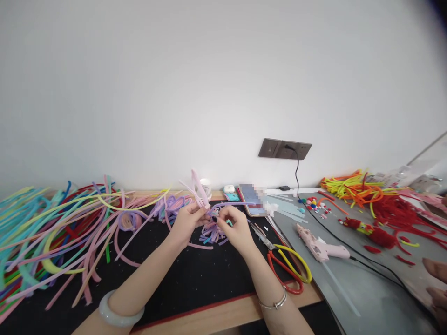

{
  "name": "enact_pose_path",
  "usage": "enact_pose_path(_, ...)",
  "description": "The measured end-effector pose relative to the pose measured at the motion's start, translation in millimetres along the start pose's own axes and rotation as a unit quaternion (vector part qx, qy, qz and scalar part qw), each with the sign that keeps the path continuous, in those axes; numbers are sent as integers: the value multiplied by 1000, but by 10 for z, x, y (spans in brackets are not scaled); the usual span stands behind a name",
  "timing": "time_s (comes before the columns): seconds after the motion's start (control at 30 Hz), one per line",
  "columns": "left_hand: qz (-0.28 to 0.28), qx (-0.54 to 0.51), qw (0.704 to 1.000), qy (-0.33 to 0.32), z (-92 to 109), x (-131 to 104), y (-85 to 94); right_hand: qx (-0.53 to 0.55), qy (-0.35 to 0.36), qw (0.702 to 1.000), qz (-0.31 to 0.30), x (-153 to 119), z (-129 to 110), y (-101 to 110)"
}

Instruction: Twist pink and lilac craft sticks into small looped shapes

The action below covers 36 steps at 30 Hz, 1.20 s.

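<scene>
Holding pink fuzzy sticks (199, 190) upright to the left of the phone (252, 197), pinched in the fingers of the left hand (185, 225), with fingers of the right hand (235, 228) curled in at the base; cannot tell whether gripping. Apparently at a shaping or fastening step, with scissors (268, 243) on the near side of the phone. Probably calling next for a firm left pinch and careful right fingertips, clear of the loose purple strand (232, 203) stretched toward the phone.

I see one phone (252, 197), with two working hands, left hand (188, 223) and right hand (234, 225), below left of it, one white case (229, 189) just left, one glue gun (323, 248) to its right, and uncountable fuzzy stems (21, 223) far left.
</scene>
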State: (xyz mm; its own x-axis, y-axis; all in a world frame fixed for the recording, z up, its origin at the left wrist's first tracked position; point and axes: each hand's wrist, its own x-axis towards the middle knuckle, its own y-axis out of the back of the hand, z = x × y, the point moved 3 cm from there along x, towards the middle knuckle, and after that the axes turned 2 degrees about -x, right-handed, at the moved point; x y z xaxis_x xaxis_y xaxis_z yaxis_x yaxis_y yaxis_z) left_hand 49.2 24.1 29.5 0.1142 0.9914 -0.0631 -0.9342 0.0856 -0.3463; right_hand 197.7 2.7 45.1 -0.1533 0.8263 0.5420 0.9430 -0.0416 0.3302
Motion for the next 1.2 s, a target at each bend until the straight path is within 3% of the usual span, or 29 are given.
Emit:
enact_pose_path(0.07, 1, -6, 1000, 0, 6, -3, -10, 60, -62, 996, 28, 4, 82, 22)
enact_pose_path(0.17, -8, -1, 1000, 4, 14, -20, -45, 103, -103, 989, 10, 9, 129, 19)
enact_pose_path(0.4, -10, 14, 1000, -20, -1, -18, -36, 45, -10, 998, -46, 8, -29, 44)
enact_pose_path(0.53, -3, 8, 999, -38, -8, 0, -9, 23, 1, 996, -91, 2, -54, 19)
enact_pose_path(0.77, 1, 41, 999, -27, -18, -30, -30, 32, -41, 998, -32, 12, 63, -12)
enact_pose_path(0.9, -15, 51, 998, -32, -44, -36, -42, 64, -111, 990, -51, -2, 166, -51)
enact_pose_path(1.2, -18, 57, 996, -60, -24, -30, -72, 71, -122, 987, -76, -15, 253, -101)
